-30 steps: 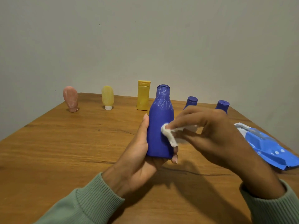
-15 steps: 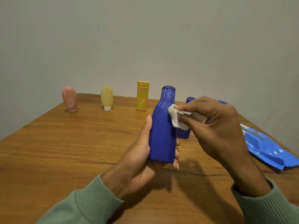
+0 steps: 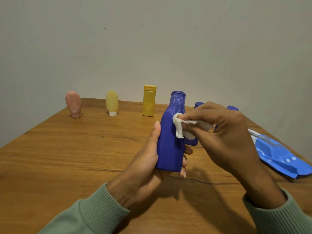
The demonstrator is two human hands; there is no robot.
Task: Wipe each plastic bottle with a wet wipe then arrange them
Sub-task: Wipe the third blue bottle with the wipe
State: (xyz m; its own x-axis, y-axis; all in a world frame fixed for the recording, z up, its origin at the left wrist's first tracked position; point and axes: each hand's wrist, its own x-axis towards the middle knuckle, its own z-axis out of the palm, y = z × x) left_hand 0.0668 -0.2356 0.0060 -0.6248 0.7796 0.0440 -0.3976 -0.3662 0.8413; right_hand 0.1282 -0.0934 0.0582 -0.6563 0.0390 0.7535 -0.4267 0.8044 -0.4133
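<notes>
**Ann:** How are the hands?

**Ben:** The left hand (image 3: 143,168) comes up from below. The right hand (image 3: 224,137) comes in from the right, with its back to us and its fingers pointing left.

**Ann:** What are the fingers doing?

**Ben:** The left thumb lies straight up one side of the big bottle (image 3: 170,149). The other fingers curl round the far side, low down. That hand holds the bottle tall, over the middle of the table (image 3: 67,157). The right fingertips pinch a white wipe (image 3: 179,125) and press it on the bottle, just under the neck. White marks show on the neck above the wipe.

**Ann:** How many things are there?

**Ben:** One wipe. One blue pack (image 3: 278,156) lies flat at the right. At the back stand one pink bottle (image 3: 73,104), one pale bottle (image 3: 111,103) and one yellow bottle (image 3: 148,100), in a row and apart. A small bottle (image 3: 191,141) is blue and stands just behind the big one. One more blue cap (image 3: 232,108) peeks over the right hand. That makes six bottles, and three of them are blue.
</notes>
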